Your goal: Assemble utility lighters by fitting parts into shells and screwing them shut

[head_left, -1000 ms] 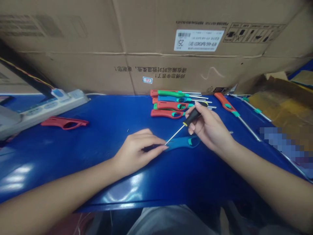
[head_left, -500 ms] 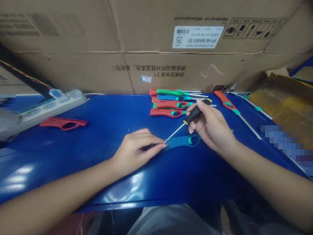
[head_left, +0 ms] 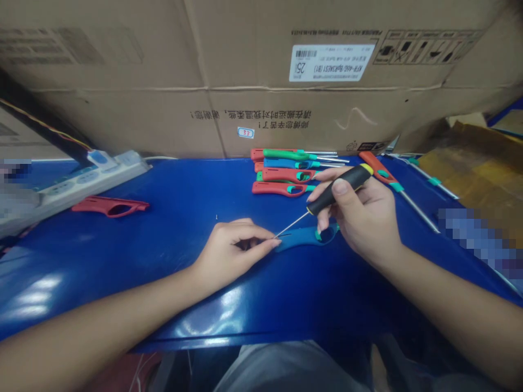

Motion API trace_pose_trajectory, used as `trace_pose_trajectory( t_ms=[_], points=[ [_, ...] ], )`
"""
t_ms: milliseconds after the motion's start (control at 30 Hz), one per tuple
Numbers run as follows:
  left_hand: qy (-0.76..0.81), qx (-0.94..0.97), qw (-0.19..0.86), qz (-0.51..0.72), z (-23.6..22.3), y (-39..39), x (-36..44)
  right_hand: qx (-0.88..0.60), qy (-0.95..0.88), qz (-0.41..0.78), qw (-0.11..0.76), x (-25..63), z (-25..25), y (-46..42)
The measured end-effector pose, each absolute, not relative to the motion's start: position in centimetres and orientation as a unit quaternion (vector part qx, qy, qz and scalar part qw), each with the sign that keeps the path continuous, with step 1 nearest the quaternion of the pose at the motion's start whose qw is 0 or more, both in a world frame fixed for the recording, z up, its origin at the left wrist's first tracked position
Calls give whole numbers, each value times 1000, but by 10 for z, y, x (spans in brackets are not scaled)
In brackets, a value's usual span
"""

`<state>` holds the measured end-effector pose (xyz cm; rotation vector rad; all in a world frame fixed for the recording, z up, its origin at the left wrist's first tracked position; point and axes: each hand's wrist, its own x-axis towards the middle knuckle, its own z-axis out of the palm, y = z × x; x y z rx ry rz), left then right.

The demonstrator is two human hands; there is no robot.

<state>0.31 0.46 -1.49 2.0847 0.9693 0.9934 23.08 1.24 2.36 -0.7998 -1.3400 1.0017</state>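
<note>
A blue long-nosed lighter (head_left: pixel 304 237) with a teal trigger lies flat on the blue table (head_left: pixel 183 207), near its front edge. My left hand (head_left: pixel 232 253) pinches the lighter's left end, fingers closed on it. My right hand (head_left: pixel 363 215) is wrapped round the black handle of a screwdriver (head_left: pixel 335 190) with a yellow collar. The thin shaft slants down to the left, and its tip meets the lighter just by my left fingertips.
Several finished lighters (head_left: pixel 286 174), red, green and blue, are stacked at the back centre. More lighters (head_left: pixel 384 174) with metal tubes lie to the right. A red lighter shell (head_left: pixel 110 206) and a white power strip (head_left: pixel 81 177) are at the left. Cardboard boxes (head_left: pixel 261 81) wall the back.
My right hand has turned and lowered the screwdriver handle, so it lies flatter and points more to the right. The left hand and the lighter have stayed put.
</note>
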Motion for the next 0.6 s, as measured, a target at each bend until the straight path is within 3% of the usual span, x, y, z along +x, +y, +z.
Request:
trace_pose_trajectory(
  t_ms=[267, 600],
  points=[
    [366, 798, 293, 380, -15, 8, 3, -338, -634, 435, 543, 233, 31, 5],
    [332, 821, 272, 376, -19, 10, 6, -347, -693, 305, 553, 232, 24, 1]
  ],
)
